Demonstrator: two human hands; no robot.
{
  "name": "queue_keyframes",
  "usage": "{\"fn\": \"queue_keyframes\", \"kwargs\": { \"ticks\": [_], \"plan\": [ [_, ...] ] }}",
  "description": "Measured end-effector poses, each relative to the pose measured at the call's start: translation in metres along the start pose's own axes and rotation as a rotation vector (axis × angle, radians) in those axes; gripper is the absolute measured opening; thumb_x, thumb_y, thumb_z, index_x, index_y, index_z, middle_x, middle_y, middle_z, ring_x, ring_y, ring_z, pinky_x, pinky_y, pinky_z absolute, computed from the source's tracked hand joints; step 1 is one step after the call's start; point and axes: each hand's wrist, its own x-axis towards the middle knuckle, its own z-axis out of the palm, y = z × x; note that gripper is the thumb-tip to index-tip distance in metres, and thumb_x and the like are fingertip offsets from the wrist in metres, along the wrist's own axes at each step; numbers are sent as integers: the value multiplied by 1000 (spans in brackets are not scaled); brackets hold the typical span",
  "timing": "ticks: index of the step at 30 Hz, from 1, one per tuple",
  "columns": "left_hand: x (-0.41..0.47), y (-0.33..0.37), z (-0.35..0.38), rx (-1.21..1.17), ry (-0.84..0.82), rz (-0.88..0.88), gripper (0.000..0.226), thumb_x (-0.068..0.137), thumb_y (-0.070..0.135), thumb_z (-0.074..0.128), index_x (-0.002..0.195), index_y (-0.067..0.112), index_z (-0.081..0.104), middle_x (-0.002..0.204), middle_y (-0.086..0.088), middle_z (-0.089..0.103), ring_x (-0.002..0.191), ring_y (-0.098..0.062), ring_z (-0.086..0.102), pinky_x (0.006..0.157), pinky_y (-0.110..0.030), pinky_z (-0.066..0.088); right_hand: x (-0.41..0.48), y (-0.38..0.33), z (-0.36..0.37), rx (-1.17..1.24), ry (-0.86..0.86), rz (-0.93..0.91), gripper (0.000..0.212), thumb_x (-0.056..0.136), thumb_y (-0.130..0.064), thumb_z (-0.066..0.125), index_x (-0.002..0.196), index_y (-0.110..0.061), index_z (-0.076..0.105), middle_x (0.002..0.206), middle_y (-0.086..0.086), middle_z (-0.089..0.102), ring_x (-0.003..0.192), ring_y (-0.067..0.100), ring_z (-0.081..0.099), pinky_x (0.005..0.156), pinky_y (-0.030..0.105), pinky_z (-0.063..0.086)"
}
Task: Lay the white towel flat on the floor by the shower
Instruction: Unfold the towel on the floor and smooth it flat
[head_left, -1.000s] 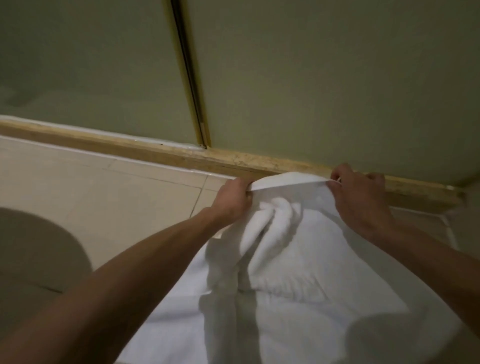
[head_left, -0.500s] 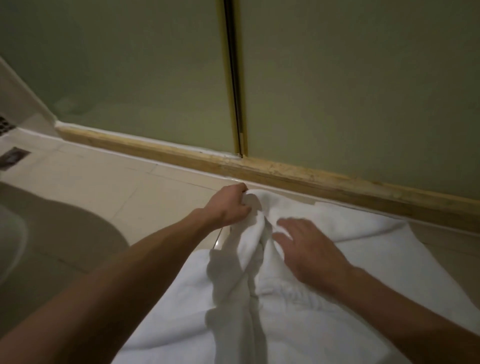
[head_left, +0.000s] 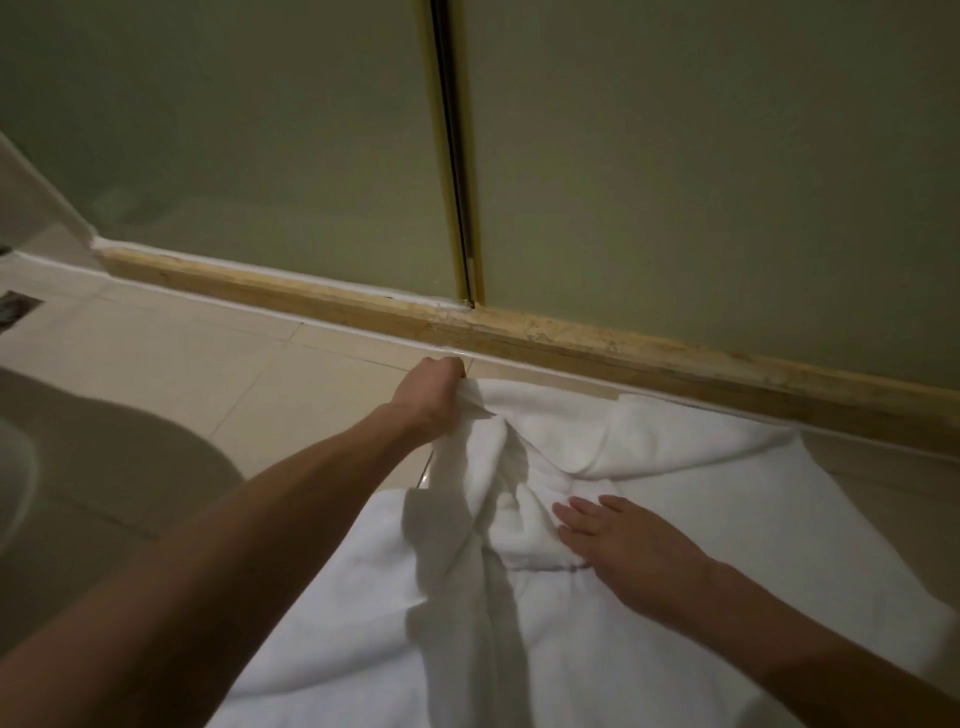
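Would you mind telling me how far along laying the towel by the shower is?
Done: the white towel lies on the floor along the shower sill. In hand: the left hand grips its far edge; the right hand presses flat on it. Left: smoothing the bunched folds between them.

A single wide-angle camera sits on the person's head and looks forward and steeply down, so both forearms enter from the near edge. It faces the greenish shower panels (head_left: 701, 156) that fill the far half, with their vertical seam (head_left: 453, 156) just left of centre. The wooden sill (head_left: 571, 345) crosses on a slant, higher at the left and lower at the right, so the view meets the wall at an angle. The camera is close to the tiled floor (head_left: 182, 374). The white towel (head_left: 649, 649) fills the near middle and right. The left hand (head_left: 428, 397) reaches far, near the sill, and the right hand (head_left: 623, 551) lies nearer.
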Motion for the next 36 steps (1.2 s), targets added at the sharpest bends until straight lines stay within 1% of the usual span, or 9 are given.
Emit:
{"fn": "queue_keyframes", "kwargs": {
  "ticks": [4,10,13,15,19,22,27,32,36],
  "plan": [
    [1,-4,-5,-29,23,-15,21,81,1,50,95,9,61,102,-16,65,90,-32,59,76,-40,50,-20,12,-6,-99,-12,-18,56,34,-32,89,88,-26,78,106,-9,72,97,6,68,79,23,55],
    [-4,-4,9,-31,-12,-35,24,83,1,48,101,10,62,104,-17,64,86,-30,56,70,-35,43,-44,20,-15,-58,-68,30,50,81,-21,62,131,-21,58,147,0,44,136,15,40,116,35,23],
    [-4,-1,17,-56,-18,-127,16,92,10,45,106,8,52,108,-19,60,81,-28,50,71,-39,45,-49,19,-18,122,155,177,43,55,-4,83,97,-12,76,112,8,70,101,25,69,83,39,55],
    [-5,1,20,-100,-68,-244,24,96,22,47,113,6,43,109,-19,57,84,-31,53,72,-41,48,-49,24,-22,276,282,358,45,57,14,76,98,-4,73,108,16,70,97,32,69,81,40,55],
    [-8,5,23,-136,-162,-359,49,91,18,56,131,-1,34,121,-24,52,101,-42,59,68,-45,57,-46,47,-15,210,4,537,52,100,-14,35,150,-17,20,160,4,12,146,15,15,116,25,11],
    [-5,2,23,-103,-119,-285,37,87,12,58,120,2,44,119,-22,54,103,-39,57,69,-38,47,-46,56,-8,158,-157,549,56,103,-25,26,152,-20,0,161,1,-5,147,12,2,117,28,8],
    [0,1,23,-170,28,-171,21,87,4,47,105,7,57,109,-20,61,95,-37,57,73,-36,43,-52,59,-5,-20,-176,575,59,101,-38,23,152,-19,1,161,0,2,146,12,9,114,33,17],
    [10,8,24,-225,50,-131,31,90,4,45,116,10,61,118,-19,62,104,-35,58,87,-39,49,-65,61,1,-122,-230,670,63,97,-48,24,151,-18,13,158,6,20,142,16,26,109,39,23],
    [11,20,27,-237,-23,-114,32,92,14,54,123,12,57,121,-16,60,106,-33,58,91,-42,50,-70,67,0,-209,-176,687,45,93,-51,23,118,-23,48,116,-1,56,99,16,60,92,39,34]
  ]
}}
